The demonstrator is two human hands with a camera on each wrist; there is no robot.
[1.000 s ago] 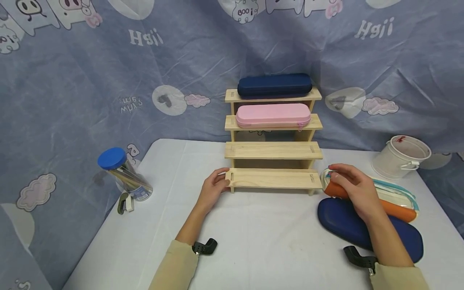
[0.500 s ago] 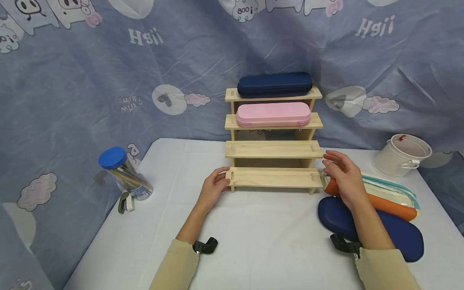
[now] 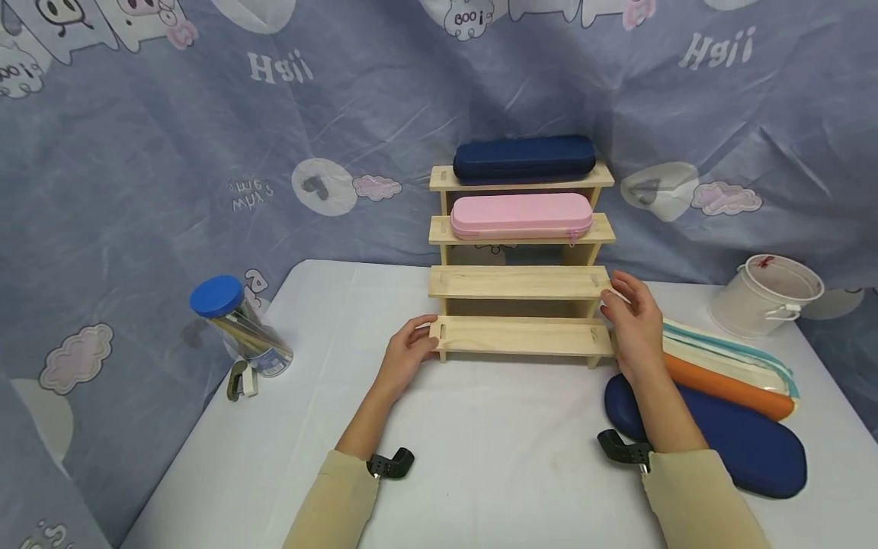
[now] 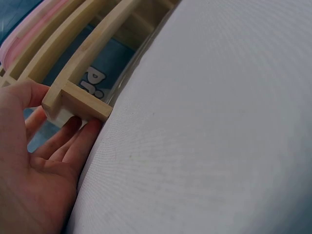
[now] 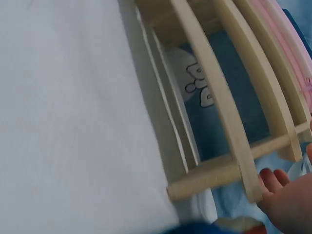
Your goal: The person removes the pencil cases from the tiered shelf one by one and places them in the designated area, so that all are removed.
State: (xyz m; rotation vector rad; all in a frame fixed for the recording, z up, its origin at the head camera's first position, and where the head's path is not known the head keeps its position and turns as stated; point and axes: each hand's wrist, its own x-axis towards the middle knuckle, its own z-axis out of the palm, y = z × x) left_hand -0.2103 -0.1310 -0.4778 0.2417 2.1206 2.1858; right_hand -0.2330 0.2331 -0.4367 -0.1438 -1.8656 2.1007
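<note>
A four-tier wooden stepped rack point(image 3: 519, 335) stands on the white table. My left hand point(image 3: 405, 354) grips the left end of its lowest shelf. In the left wrist view, the thumb lies on the wood and fingers point(image 4: 63, 141) reach beneath. My right hand point(image 3: 636, 328) is at the rack's right side, thumb and fingertips at the end of the second shelf from the bottom; in the right wrist view its fingers point(image 5: 273, 179) are partly behind the wood. A pink case point(image 3: 521, 215) lies on the third shelf, a navy case point(image 3: 524, 160) on the top one.
Right of the rack lie an orange and clear pencil case point(image 3: 734, 374) and a dark blue case point(image 3: 741, 442), partly under my right forearm. A white bucket point(image 3: 764, 297) stands behind them. At left are a blue-lidded jar point(image 3: 243, 328) and a small clip-like object point(image 3: 240, 381).
My right hand has moved left and away from me, off the orange pencil case and over to the rack's right side. The left hand stays on the lowest shelf.
</note>
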